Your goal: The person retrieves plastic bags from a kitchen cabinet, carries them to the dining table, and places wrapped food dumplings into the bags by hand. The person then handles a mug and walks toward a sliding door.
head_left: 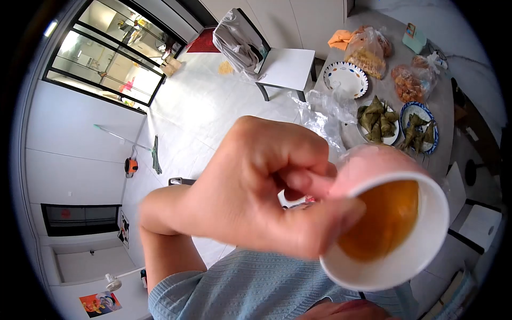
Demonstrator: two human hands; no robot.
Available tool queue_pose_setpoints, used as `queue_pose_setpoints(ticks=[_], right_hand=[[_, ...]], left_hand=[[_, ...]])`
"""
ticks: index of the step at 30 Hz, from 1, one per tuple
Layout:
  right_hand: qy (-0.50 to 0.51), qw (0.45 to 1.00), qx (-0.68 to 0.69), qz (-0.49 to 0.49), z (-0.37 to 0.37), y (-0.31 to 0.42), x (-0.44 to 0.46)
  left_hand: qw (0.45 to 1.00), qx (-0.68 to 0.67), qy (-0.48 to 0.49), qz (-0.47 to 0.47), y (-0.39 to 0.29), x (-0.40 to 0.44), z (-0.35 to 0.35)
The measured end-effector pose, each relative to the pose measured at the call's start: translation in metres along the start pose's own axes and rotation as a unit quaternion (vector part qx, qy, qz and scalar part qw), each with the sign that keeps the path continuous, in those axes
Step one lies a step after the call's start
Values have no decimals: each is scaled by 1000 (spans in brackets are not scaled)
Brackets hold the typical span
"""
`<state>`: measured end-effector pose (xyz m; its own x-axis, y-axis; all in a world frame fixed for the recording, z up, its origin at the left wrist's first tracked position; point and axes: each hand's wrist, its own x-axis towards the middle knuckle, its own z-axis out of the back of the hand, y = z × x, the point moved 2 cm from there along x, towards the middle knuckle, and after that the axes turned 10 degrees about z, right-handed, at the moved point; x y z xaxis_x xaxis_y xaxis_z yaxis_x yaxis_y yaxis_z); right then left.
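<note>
My left hand [266, 186] is closed on the handle of a pink mug [368, 165] with a white inside, its thumb pressed near the rim. Close to the camera, the mug tilts toward me, and clear amber liquid [384, 221] lies in it. My right hand is out of view. Beyond the mug, a plate [392, 141] of leaf-wrapped zongzi [377, 120] stands on the grey table. More zongzi [416, 130] lie on a blue-rimmed plate [434, 141] beside it.
Crumpled clear plastic [325, 114], a patterned white plate [345, 80], bagged food [368, 56] and another food bag [410, 82] are on the table [386, 26]. A white chair [288, 64] with cloth over its back stands beyond. A mop [155, 154] leans at left.
</note>
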<state>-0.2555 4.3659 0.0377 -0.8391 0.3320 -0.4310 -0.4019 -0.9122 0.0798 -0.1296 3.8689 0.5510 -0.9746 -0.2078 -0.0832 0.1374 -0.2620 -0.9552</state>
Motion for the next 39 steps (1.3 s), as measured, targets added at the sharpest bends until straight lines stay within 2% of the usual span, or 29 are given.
queue_pose_setpoints(ticks=[4, 8, 11, 12, 14, 15, 16, 17, 20, 22, 23, 25, 26, 27, 29, 31, 33, 35, 36, 38, 39], right_hand=[[19, 1000, -3, 9, 4, 4, 0], [60, 997, 0, 41, 15, 8, -7], [-95, 987, 65, 111, -15, -17, 15], [-94, 988, 63, 105, -31, -36, 29], [-189, 955, 21, 228, -46, -57, 42], [-188, 956, 18, 223, -36, -56, 37], [-62, 984, 118, 115, -9, -33, 19], [65, 974, 216, 3, 5, -18, 9], [84, 969, 230, -44, 8, -32, 20], [-124, 980, 118, 103, -23, -87, 75], [-231, 960, 36, 153, -41, -116, 102], [-286, 933, 170, 140, -14, -109, 100], [-335, 884, 299, 128, 5, -101, 99], [-334, 884, 300, 126, 24, -88, 96], [-299, 802, 468, 221, 71, -45, 73], [-310, 801, 475, 189, 99, -13, 57], [-321, 801, 481, 157, 101, -11, 73], [-317, 879, 331, 130, 88, -30, 118], [-317, 879, 331, 131, 85, -31, 126], [-231, 940, 236, 87, 78, -35, 141], [-232, 940, 235, 88, 76, -41, 147]], left_hand=[[989, 2, 70, 130, 40, 13, 4], [979, 51, 63, 184, 131, 33, -11], [967, 94, 58, 228, 223, 43, -26], [967, 93, 64, 230, 250, 45, -32], [964, 81, 46, 248, 303, 49, -42], [964, 80, 51, 250, 322, 50, -48], [963, 88, 31, 253, 340, 51, -53], [962, 97, 10, 255, 355, 53, -55], [958, 96, -10, 270, 393, 55, -63], [954, 102, -7, 281, 407, 57, -66], [950, 109, -10, 294, 412, 58, -67], [946, 110, -7, 303, 419, 59, -68], [943, 110, -8, 314, 421, 59, -68], [943, 112, -7, 314, 422, 60, -67], [936, 111, 0, 333, 423, 62, -69], [940, 101, -6, 326, 435, 63, -73], [943, 90, -13, 319, 440, 65, -75], [936, 64, 18, 346, 442, 66, -76], [936, 64, 17, 345, 446, 66, -76], [933, 43, 0, 358, 453, 67, -79], [933, 42, 0, 358, 455, 67, -79]])
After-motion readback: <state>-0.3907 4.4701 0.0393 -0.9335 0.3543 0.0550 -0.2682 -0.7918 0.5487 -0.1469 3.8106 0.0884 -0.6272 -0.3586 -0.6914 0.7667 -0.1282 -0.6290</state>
